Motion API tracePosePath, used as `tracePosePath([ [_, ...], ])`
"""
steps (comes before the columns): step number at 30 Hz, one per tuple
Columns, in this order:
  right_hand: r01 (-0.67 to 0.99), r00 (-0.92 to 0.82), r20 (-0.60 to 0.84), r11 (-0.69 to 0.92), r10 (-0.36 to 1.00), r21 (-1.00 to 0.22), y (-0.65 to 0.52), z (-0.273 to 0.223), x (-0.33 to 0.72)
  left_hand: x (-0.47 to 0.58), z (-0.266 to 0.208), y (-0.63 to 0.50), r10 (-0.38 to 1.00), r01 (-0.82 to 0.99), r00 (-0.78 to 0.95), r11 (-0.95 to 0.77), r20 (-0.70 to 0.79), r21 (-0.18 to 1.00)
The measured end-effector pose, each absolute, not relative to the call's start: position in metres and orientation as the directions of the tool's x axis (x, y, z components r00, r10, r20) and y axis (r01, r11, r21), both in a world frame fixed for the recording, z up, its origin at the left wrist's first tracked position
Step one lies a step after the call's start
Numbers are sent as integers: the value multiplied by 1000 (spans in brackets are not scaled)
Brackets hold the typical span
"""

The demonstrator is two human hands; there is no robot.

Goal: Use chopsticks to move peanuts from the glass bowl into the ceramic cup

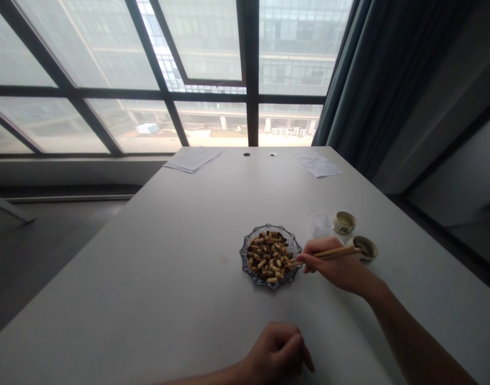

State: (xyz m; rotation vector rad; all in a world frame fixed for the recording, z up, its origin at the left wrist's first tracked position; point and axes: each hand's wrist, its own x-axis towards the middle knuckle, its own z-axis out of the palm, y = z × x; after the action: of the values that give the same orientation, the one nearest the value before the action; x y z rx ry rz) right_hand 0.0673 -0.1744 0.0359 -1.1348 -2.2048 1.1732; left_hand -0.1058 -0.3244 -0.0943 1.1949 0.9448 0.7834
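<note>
A pair of wooden chopsticks [329, 253] is held in my right hand [329, 259], closed around them. Their tips reach into the peanuts [271, 254] at the right side of a scalloped glass bowl [251, 275]. Dark reddish pieces lie among the peanuts, mostly toward the back. My left hand [277, 350] rests on the table in front of the bowl, its fingers curled in a loose fist, and nothing shows in it. Just behind my right hand stand a small clear plastic container [321, 225] and two small ceramic cups, one farther [344, 223] and one nearer [369, 248], partly hidden by the chopsticks.
The white table [160, 251] stretches toward large framed windows [208, 43]. Stacked papers [193, 159] lie at its far left, more sheets [319, 164] at its far right. Two round holes are cut near the far edge. A dark curtain [361, 80] hangs at the right.
</note>
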Motion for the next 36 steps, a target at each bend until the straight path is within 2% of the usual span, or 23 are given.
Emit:
tracePosePath([
  [16, 488, -522, -27, 272, 853, -829, -177, 44, 68, -105, -97, -324, 899, -23, 411, 176, -152, 984],
  [28, 458, -547, -53, 245, 835, -855, -175, 35, 65, -105, -96, -324, 899, -56, 418, 170, -131, 984],
  [36, 478, -552, -23, 294, 834, -828, -178, 35, 61, -106, -98, -324, 901, -49, 414, 167, -132, 985],
])
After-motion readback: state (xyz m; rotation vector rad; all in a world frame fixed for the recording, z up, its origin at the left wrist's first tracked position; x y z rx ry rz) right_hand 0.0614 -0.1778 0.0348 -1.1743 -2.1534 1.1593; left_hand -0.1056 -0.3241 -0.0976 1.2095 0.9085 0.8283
